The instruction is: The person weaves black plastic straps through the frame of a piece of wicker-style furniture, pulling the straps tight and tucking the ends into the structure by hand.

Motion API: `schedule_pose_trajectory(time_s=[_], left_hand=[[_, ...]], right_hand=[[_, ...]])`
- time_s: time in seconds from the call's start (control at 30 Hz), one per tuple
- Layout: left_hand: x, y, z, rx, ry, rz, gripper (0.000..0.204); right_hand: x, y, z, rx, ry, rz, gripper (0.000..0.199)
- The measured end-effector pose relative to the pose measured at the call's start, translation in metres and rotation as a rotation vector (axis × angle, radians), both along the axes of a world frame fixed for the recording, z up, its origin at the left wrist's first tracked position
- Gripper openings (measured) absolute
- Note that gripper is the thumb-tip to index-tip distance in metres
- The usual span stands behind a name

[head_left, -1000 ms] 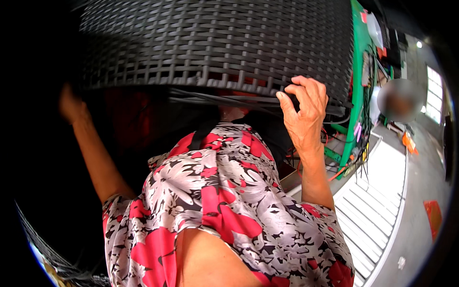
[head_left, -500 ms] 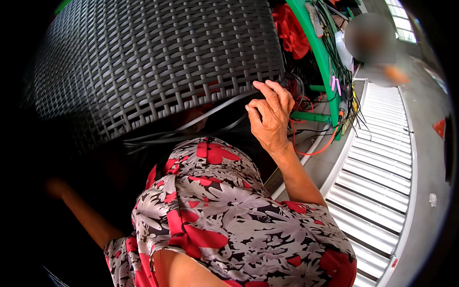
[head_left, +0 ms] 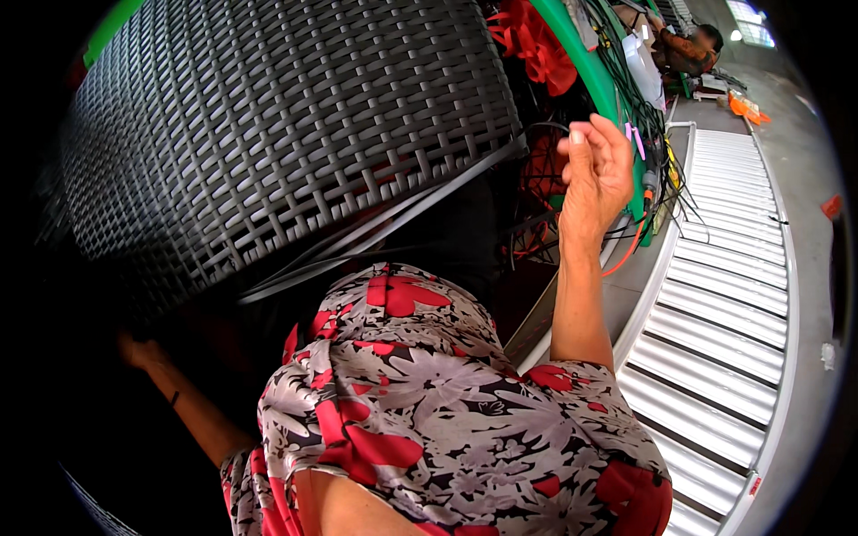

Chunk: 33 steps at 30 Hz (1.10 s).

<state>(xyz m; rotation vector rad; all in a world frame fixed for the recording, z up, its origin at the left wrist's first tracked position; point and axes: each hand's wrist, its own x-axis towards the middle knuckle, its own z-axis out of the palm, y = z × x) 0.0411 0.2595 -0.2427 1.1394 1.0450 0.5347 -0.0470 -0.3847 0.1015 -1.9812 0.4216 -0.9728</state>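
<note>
A grey floor (head_left: 811, 161) stretches down the right side, with a white roller conveyor (head_left: 728, 277) curving along it. In close, the right hand (head_left: 597, 174) is up in the air just beside the corner of a grey wicker panel (head_left: 295, 116), fingers curled and thumb near their tips, a narrow grip; a thin dark strand (head_left: 543, 125) reaches toward it, and I can't tell whether it's caught there. Over in the shadow the left hand (head_left: 138, 350) sits below the panel's lower left edge, too dark for me to tell what it grips. The panel itself lies tilted across the upper left, in front of the floral shirt (head_left: 429, 375). Most of its visible face is closely woven, so that stretch looks done; the lower edge shows bigger gaps, and loose flat strands (head_left: 456, 183) trail beneath it, so the edge looks unfinished to me. Farther out come a red ribbon-like bundle (head_left: 541, 54), a green frame (head_left: 597, 76) draped with dark cables, and another person (head_left: 690, 52) in the distance.
</note>
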Motion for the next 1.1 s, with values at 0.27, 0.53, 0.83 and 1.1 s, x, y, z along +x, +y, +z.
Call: schedule_pose_trajectory(time_s=[0.27, 0.53, 0.83, 1.1], left_hand=[[-0.009, -0.076, 0.060, -0.107, 0.039, -0.236, 0.049], [-0.003, -0.069, 0.111, 0.006, 0.001, -0.018, 0.047], [-0.005, -0.076, 0.154, 0.435, 0.007, -0.051, 0.035], [-0.027, -0.114, 0.217, 0.433, -0.228, 0.061, 0.032]], right_hand=[[0.007, -0.087, -0.034, 0.654, -0.066, -0.095, 0.021], [0.049, -0.034, -0.064, 0.613, 0.021, 0.401, 0.059], [0.104, -0.069, -0.054, 0.488, 0.116, 0.203, 0.044], [0.069, -0.073, -0.035, 0.627, -0.068, 0.230, 0.042]])
